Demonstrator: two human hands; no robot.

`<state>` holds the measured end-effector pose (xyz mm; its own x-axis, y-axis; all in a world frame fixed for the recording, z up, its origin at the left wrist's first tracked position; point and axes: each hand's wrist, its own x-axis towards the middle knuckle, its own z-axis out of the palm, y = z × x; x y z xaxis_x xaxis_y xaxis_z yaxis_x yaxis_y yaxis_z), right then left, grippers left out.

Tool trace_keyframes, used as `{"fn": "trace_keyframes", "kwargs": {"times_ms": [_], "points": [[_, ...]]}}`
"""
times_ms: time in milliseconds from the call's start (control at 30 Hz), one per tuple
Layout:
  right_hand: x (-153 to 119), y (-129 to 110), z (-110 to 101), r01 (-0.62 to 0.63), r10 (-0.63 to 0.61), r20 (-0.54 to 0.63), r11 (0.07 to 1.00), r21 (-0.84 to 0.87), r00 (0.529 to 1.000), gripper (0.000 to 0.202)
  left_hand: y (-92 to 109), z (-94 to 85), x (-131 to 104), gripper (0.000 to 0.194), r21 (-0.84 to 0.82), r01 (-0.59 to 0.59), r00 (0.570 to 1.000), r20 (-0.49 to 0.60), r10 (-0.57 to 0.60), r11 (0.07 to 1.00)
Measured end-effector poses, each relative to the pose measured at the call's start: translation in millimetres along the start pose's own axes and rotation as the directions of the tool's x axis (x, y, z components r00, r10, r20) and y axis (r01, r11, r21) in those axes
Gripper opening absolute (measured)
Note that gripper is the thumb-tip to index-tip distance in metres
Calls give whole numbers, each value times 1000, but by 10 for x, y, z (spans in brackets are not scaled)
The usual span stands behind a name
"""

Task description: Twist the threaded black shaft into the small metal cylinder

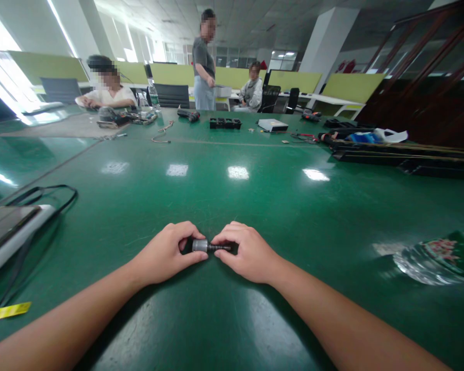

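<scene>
Low in the middle of the head view, a small grey metal cylinder with a thin, dark, ridged shaft (200,246) lies sideways between my hands, at or just above the green tabletop (201,190). My left hand (169,251) pinches the cylinder end between thumb and fingers. The thumb and fingers of my right hand (250,251) close around the shaft, whose tip points into the right palm. Fingers cover parts of the piece, so its exact kind cannot be told.
At left lies a white device with a dark screen (17,226) and black cable. A clear plastic bottle (436,260) lies at right. Across the table are a black slotted part (225,123), a silver box (272,125) and long black bars (402,154). Several people are beyond.
</scene>
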<state>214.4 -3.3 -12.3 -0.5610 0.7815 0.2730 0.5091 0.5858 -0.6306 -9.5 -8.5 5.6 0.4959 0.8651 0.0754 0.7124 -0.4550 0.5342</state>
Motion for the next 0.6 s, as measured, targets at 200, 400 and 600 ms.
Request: {"fn": "trace_keyframes", "kwargs": {"times_ms": [200,400,600], "points": [[-1,-9,-2,-7,7,0,1000,7,1000,13,-12,2,-2,29,8,14,1000,14,-14,1000],[-6,-5,-4,-7,7,-9,1000,5,1000,13,-16,0,-9,29,14,0,1000,16,0,1000],[-9,-17,-8,-7,8,-17,1000,11,1000,13,-26,4,-12,29,6,0,1000,14,0,1000]]}}
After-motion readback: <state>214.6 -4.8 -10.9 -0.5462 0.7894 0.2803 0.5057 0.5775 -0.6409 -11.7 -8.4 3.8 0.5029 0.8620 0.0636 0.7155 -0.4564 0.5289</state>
